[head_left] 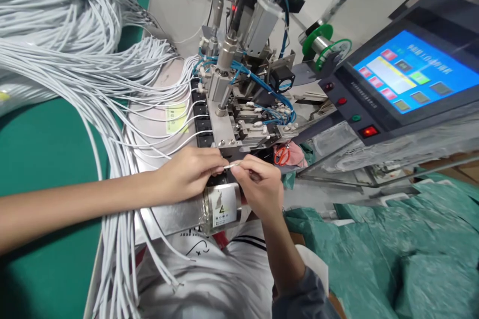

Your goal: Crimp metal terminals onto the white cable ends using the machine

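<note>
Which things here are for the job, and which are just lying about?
Likely for the job:
held cable
other cables
machine
screen

Seemingly just lying about:
scissors
pink cloth
green plastic

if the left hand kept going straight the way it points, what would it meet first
Most likely the right hand, just beyond the white cable end between them, though depth is hard to judge.
</note>
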